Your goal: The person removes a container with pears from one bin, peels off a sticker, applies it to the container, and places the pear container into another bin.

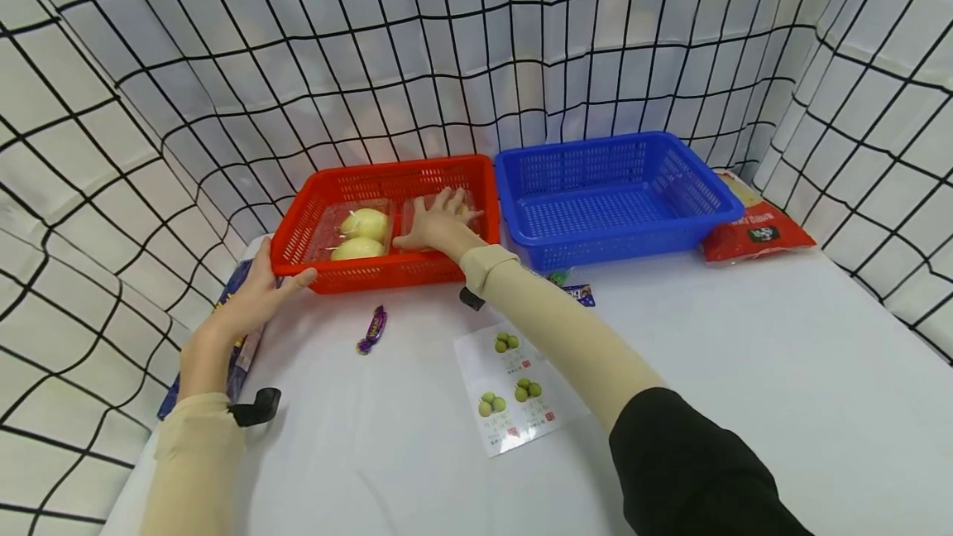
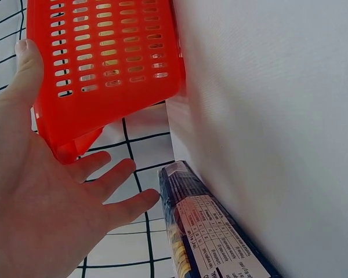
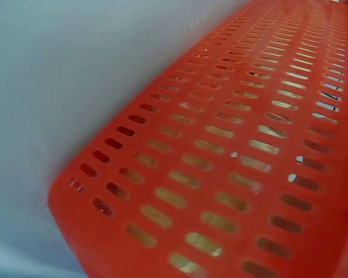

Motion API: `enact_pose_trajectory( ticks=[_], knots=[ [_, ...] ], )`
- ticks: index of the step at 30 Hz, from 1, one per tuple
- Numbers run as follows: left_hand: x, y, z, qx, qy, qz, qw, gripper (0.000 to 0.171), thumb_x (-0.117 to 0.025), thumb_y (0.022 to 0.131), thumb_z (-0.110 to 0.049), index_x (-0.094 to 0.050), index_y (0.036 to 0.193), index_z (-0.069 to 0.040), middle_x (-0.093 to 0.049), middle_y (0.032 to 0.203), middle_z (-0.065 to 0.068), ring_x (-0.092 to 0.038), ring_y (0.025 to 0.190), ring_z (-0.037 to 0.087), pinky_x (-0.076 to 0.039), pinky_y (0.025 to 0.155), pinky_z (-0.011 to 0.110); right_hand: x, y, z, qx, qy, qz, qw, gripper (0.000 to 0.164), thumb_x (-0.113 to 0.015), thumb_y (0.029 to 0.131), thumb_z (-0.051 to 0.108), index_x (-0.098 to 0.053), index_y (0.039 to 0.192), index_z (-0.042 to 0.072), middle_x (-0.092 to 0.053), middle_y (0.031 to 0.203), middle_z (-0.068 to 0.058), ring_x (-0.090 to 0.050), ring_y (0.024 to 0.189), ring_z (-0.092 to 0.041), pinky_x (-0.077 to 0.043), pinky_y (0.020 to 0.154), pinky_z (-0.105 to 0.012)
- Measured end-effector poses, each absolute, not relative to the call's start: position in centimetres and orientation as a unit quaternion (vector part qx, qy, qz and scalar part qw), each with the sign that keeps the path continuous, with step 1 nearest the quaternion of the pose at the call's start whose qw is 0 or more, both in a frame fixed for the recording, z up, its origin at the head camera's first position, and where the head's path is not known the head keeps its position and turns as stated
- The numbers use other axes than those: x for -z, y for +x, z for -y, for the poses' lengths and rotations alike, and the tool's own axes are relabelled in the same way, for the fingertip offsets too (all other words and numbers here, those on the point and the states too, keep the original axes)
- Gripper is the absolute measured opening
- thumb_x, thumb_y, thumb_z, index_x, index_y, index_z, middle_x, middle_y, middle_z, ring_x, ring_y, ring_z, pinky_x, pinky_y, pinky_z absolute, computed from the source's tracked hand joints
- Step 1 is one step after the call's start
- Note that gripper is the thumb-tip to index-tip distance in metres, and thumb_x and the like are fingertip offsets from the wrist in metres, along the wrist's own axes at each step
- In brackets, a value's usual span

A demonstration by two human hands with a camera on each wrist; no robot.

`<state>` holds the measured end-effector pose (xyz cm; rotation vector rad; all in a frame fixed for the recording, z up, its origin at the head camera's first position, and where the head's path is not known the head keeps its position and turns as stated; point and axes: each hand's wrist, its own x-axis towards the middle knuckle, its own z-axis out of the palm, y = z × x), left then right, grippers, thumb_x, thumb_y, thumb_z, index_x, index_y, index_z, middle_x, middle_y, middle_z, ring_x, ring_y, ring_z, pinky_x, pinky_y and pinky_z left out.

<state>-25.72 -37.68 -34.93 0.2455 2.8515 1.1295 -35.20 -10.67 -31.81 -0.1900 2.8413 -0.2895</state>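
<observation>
A red plastic basket (image 1: 372,278) stands at the back left of the table. Inside are two clear plastic packs; the left one shows two pale yellow round fruits (image 1: 365,224). My right hand (image 1: 439,230) reaches in with spread fingers over the right-hand pack (image 1: 471,207), covering most of it. In the right wrist view only the slotted basket wall (image 3: 220,139) shows, and that hand is hidden. My left hand (image 1: 249,304) is at the basket's front left corner, its fingers straight and apart in the left wrist view, with the thumb beside the wall.
A blue basket (image 1: 596,251) stands right of the red one, with a red bag (image 1: 759,230) beyond it. A dark blue packet (image 2: 220,243) lies below my left hand. A purple wrapped candy (image 1: 372,329) and a printed sheet (image 1: 514,391) lie in front. Black netting surrounds the table.
</observation>
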Motion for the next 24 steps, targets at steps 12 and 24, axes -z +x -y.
enact_pose_trajectory(
  ticks=[12,24],
  knots=[
    [35.2,-25.6,37.8,-0.356,0.070,-0.931,0.039,0.106,-0.053,0.103,-0.048,0.027,0.159,-0.008,0.001,0.169,0.030,-0.003,0.155,0.053,-0.017,0.114,0.082,33.7,-35.8,10.5,0.147,-0.088,-0.985,0.033,0.090,-0.060,0.089,0.072,-0.031,0.160,0.025,-0.021,0.169,-0.020,-0.018,0.158,-0.044,-0.024,0.124,-0.067],
    [35.4,-25.9,38.0,-0.360,0.072,-0.930,0.035,0.104,-0.054,0.103,-0.047,0.024,0.160,-0.008,-0.004,0.169,0.030,-0.006,0.154,0.053,-0.018,0.114,0.082,33.6,-36.4,10.1,0.191,-0.107,-0.976,-0.010,0.084,-0.061,0.089,0.071,-0.040,0.154,0.023,-0.034,0.164,-0.016,-0.032,0.151,-0.044,-0.026,0.120,-0.072]
  ],
)
